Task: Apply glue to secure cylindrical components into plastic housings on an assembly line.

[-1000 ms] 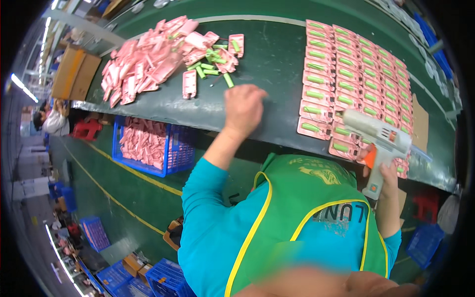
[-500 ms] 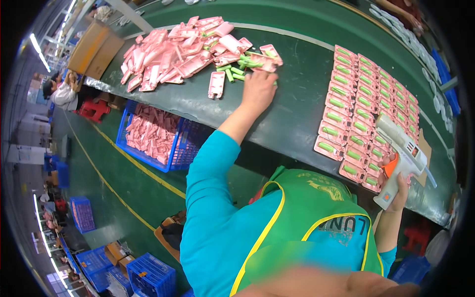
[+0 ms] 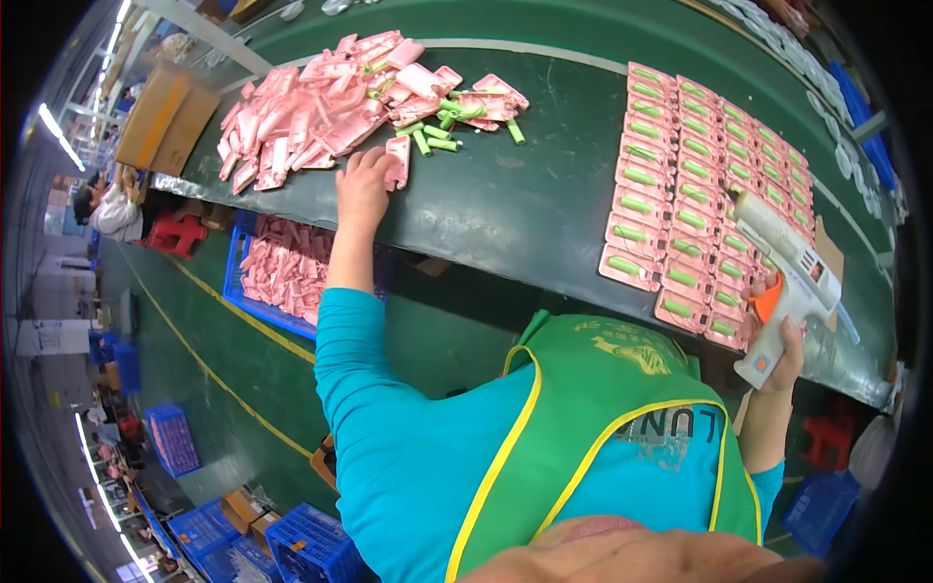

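My left hand reaches out over the dark green belt and rests its fingers against a single pink tray at the near edge of a heap of pink trays. Several small green cylinders lie loose beside that heap. My right hand grips the handle of a white glue gun with an orange trigger, held over the near right corner of a grid of pink trays, each with a green cylinder in it.
A blue crate full of pink trays stands below the belt's near edge. Cardboard boxes sit at the belt's far left. More blue crates stand on the green floor, which has yellow lines. Another person sits at left.
My left hand has shifted left along the belt, from the loose green cylinders to the single pink tray. The view has swung, and the glue gun stays in my right hand.
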Demonstrator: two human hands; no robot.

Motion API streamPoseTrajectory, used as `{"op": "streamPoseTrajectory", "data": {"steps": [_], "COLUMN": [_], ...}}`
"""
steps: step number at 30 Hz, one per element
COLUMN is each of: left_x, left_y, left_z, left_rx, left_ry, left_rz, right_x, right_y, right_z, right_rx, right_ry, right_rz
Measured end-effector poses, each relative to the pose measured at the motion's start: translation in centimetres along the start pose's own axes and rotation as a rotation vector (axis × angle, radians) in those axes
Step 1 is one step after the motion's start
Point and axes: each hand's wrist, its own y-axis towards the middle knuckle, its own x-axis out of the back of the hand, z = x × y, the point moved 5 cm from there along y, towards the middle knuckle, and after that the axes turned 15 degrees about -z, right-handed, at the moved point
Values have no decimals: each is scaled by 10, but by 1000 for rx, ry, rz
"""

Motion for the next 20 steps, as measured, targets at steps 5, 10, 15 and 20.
{"op": "streamPoseTrajectory", "data": {"steps": [5,10,15,20], "left_x": [18,52,68,70], "left_y": [-18,-52,-73,-73], "left_z": [-31,-126,-220,-280], "left_rx": [-67,-219,-362,-403], "left_ry": [-133,-545,-837,-942], "left_rz": [-121,-109,-79,-29], "right_x": [-10,-21,-25,-25], "right_y": [-4,-13,-17,-19], "right_z": [-4,-8,-12,-11], "right_rx": [-35,-9,-41,-21], "right_ry": [-55,-95,-104,-112], "right_rz": [2,-5,21,52]}}
